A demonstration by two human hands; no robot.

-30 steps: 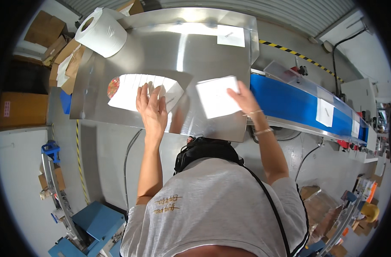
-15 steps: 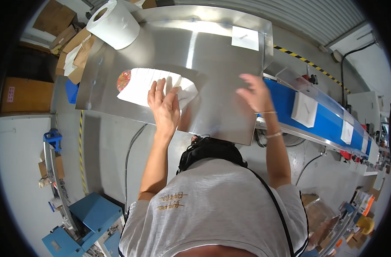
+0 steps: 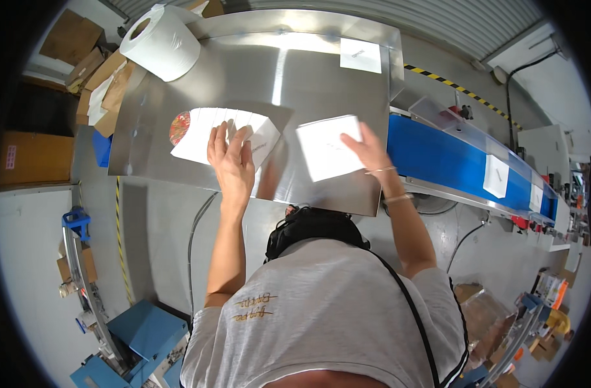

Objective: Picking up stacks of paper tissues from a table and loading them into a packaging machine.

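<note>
A fanned row of white square packets (image 3: 205, 132) lies on the steel table, with a round red patterned piece (image 3: 179, 129) showing at its left end. My left hand (image 3: 231, 158) rests on the right part of this row, its fingers stretched out over the packets. To the right, my right hand (image 3: 368, 152) grips a single white square packet (image 3: 326, 150) by its right edge, thumb on top and the other fingers partly hidden. That packet has small dark print on its face and is held over the table, apart from the row.
Beside the table's right edge runs a blue conveyor belt (image 3: 431, 150) under a clear guard, carrying white packets (image 3: 496, 176). A large white paper roll (image 3: 161, 44) stands at the back left of the steel table (image 3: 244, 71). Another white packet (image 3: 360, 55) lies at its back right.
My right hand, earlier blurred and without a packet by the belt, now grips a white packet over the table. Packets on the belt have travelled right. My left hand stays on the row.
</note>
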